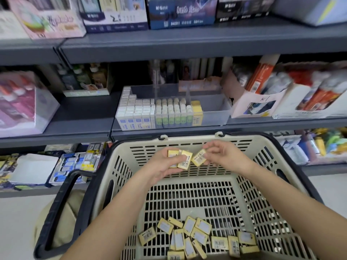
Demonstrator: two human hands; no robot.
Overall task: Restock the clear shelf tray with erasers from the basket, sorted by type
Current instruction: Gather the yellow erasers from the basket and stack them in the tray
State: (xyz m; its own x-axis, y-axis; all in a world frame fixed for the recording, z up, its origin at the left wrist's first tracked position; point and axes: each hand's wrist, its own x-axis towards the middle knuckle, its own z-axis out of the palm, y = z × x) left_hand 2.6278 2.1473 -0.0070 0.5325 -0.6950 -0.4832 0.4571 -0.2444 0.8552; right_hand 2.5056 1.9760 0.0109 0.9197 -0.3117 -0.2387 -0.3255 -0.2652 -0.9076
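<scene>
**A:** ok so what's in the basket (191,137) right in front of them?

**B:** It's a beige plastic one with its black handle (62,209) hanging down on the left. On the bottom at the near end there's a scatter of loose yellow erasers (195,237). I count roughly fifteen, some label up, some barcode up.

**A:** and the hands?

**B:** Both are over the far end of the basket. The left hand (163,166) has its fingers curled round a small stack of yellow erasers (185,160), two for sure, maybe a third behind. The right hand (223,154) pinches a single eraser (199,158) in its fingertips, right beside that stack.

**A:** tray?

**B:** The clear tray (216,113) sits on the grey shelf (78,126) just past the basket. Three sorts in it, left to right: white-and-blue erasers (135,113), green erasers (172,113), then one column of yellow ones (196,111). Too blurry to count them properly. There are cardboard display boxes (251,102) either side and on the shelf above, and pale floor (15,222) at lower left.
</scene>
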